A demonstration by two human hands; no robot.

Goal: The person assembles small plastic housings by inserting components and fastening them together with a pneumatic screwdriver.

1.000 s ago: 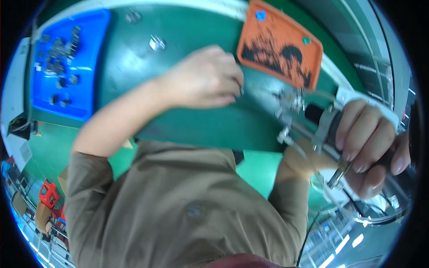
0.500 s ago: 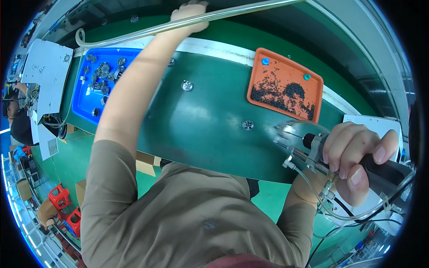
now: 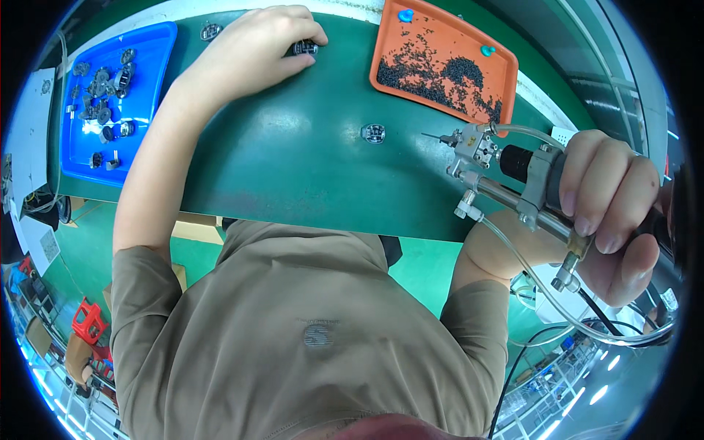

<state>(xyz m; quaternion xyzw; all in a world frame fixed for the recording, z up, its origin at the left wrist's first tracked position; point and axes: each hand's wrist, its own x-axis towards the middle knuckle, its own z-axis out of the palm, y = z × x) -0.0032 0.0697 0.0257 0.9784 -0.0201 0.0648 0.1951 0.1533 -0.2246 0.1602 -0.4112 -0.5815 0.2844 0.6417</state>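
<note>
My left hand [image 3: 264, 50] is at the far left-centre of the green table, its thumb and forefinger closed round a small dark and silver mechanical part [image 3: 305, 48]. A similar part [image 3: 374, 133] lies on the tabletop between my hands, and another [image 3: 210, 31] lies just left of my left wrist. My right hand [image 3: 607, 209] is wrapped round a hand-held power screwdriver [image 3: 524, 176] with a metal head, a thin tip and clear hoses. The tip points left, held above the table near the orange tray.
An orange tray [image 3: 510, 88] at the back right holds many tiny black pieces and two blue-green bits. A blue tray [image 3: 158, 55] at the left holds several metal parts. White equipment [image 3: 29, 132] stands beyond it. Hoses [image 3: 528, 275] and a black cable hang below my right hand.
My left hand has come back from beyond the table's far edge and closed on a part on the table. The screwdriver has turned slightly in my right hand. The view has shifted.
</note>
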